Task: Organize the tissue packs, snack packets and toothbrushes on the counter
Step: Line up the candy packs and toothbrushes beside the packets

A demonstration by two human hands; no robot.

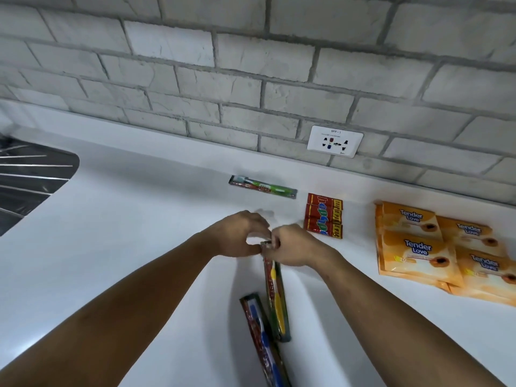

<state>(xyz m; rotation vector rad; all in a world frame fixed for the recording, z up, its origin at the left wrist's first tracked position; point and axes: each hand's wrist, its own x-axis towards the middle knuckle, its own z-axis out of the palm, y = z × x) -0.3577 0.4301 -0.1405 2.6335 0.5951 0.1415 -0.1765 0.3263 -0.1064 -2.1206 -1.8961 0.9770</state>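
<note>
Both left hand (240,236) and right hand (290,244) pinching far tip of yellow toothbrush pack (275,297), long axis toward wall (251,65)

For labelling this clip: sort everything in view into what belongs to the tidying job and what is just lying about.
Belongs to the job: yellow toothbrush pack, pinched at its top end by the left hand and right hand; blue toothbrush pack; green toothbrush pack; red snack packets; orange tissue packs.

Just there: wall socket; dark wrapped panel at the left; brick wall.
</note>
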